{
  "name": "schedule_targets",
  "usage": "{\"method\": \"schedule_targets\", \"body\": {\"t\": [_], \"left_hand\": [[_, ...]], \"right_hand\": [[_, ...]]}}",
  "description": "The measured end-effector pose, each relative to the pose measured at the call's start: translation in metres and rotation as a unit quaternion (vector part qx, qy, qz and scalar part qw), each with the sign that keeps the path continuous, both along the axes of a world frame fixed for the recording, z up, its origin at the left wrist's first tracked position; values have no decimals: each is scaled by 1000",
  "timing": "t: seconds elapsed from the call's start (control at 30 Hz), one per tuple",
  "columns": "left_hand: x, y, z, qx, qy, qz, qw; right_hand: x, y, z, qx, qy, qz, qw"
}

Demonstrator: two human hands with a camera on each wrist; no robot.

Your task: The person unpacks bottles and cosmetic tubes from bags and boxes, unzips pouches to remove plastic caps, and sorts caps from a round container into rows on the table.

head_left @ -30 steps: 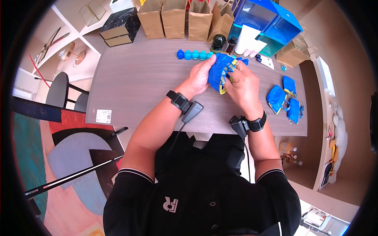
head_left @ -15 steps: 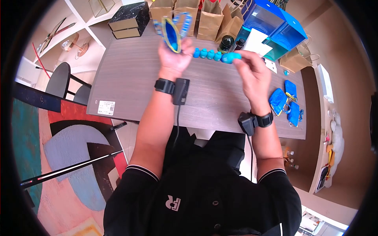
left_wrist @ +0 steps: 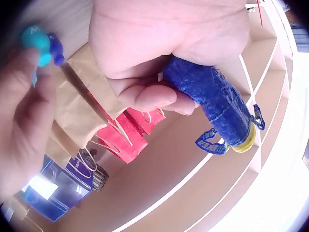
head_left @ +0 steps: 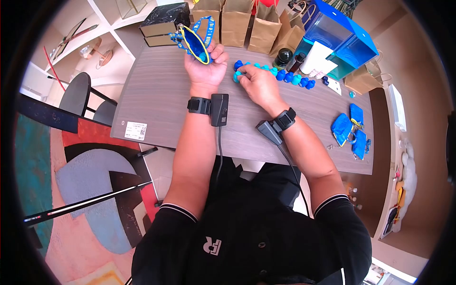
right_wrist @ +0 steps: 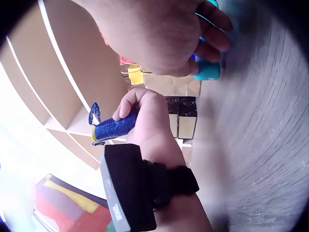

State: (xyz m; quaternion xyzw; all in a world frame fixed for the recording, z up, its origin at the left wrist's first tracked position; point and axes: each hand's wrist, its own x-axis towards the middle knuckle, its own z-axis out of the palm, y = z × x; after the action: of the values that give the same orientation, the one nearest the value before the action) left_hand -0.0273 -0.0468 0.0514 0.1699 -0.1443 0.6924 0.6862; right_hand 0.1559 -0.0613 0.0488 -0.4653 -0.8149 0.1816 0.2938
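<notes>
My left hand (head_left: pixel 207 70) holds up a blue pouch (head_left: pixel 192 42) with yellow trim, its mouth spread and something teal inside. The left wrist view shows fingers curled round the pouch (left_wrist: pixel 207 96). My right hand (head_left: pixel 260 87) pinches a teal bottle-shaped piece (head_left: pixel 236 77) at the left end of the row, in front of a dark blue piece (head_left: pixel 238 65). In the right wrist view the teal piece (right_wrist: pixel 208 70) shows beside my fingers. More blue and teal pieces (head_left: pixel 288 77) run rightward along the table.
Three blue pouches (head_left: pixel 341 128) lie at the table's right. Paper bags (head_left: pixel 234 23), a black marbled box (head_left: pixel 164 26), a dark jar (head_left: pixel 283 57), a white tube (head_left: pixel 315 59) and a blue clear box (head_left: pixel 335 31) stand along the back.
The pouch was between both hands, then went left and up with my left hand. My right hand moved right with a teal piece, then left to the row's end.
</notes>
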Motion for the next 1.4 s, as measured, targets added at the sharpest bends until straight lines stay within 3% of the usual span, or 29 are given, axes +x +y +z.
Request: {"method": "schedule_targets", "body": {"t": [0.13,0.33,0.4,0.43,0.47,0.53,0.57,0.63,0.67,0.73,0.77,1.13,1.27,1.4], "left_hand": [[5,-2,1,-28,24,21,999],[13,-4,0,-44,56,27,997],[18,-4,1,-35,116,48,991],[17,0,-4,-48,108,41,992],[21,-3,0,-77,125,56,988],[19,5,-11,37,160,20,986],[23,4,-9,37,163,15,986],[36,2,-5,-135,185,169,959],[39,-1,-2,-133,187,165,959],[44,-10,5,-121,240,185,945],[48,-14,10,-123,268,212,932],[60,-18,8,-118,314,279,900],[60,-12,5,-114,264,241,927],[60,-13,6,-98,267,241,928]], "right_hand": [[-6,0,-7,2,-19,-12,1000],[4,-11,5,25,102,-22,994],[10,-17,17,63,282,-9,957],[14,-22,28,98,321,22,942],[19,-32,47,120,310,37,942],[23,-46,74,174,259,75,947],[23,-51,79,175,261,70,947],[19,-58,87,228,180,93,953],[18,-59,90,229,180,88,952],[16,-58,93,273,52,60,959],[17,-55,92,232,-8,30,972],[17,-41,84,267,-23,70,961],[16,-35,84,297,-16,73,952],[16,-34,84,322,-8,83,943]]}}
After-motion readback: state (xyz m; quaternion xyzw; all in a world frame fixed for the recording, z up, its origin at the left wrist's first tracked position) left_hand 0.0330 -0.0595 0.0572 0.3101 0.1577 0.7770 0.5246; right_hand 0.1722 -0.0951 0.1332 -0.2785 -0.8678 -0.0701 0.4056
